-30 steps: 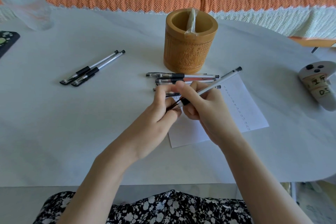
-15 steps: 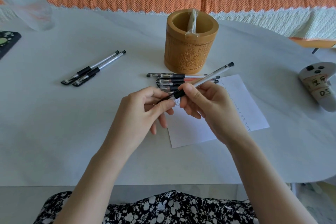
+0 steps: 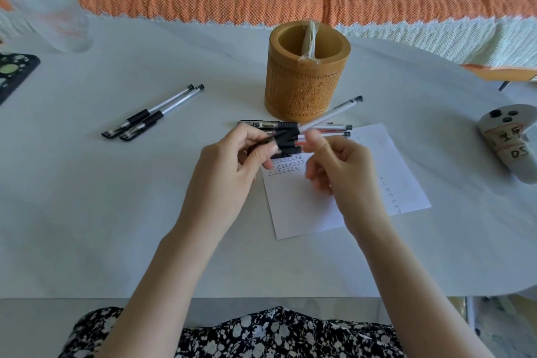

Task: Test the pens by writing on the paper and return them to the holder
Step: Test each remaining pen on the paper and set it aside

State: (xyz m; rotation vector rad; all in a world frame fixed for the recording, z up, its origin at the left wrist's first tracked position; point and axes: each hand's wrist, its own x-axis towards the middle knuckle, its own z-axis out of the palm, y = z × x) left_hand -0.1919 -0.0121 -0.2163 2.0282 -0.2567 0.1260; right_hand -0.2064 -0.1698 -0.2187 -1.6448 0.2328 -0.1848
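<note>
Pinched just in front of the holder (image 3: pixel 305 87), above the paper (image 3: pixel 305 212): a pen (image 3: pixel 337 110), right hand (image 3: pixel 345 171) fingers on its barrel, left hand (image 3: pixel 229 171) fingers on its dark end. Beneath, more pens (image 3: pixel 290 125) on the worktop (image 3: pixel 145 212); left of the holder, two others (image 3: pixel 154 112).

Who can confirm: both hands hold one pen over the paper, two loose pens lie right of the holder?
Wrong side: head view shows the two loose pens left of the holder. Left hand and right hand do hold one pen over the paper.
</note>
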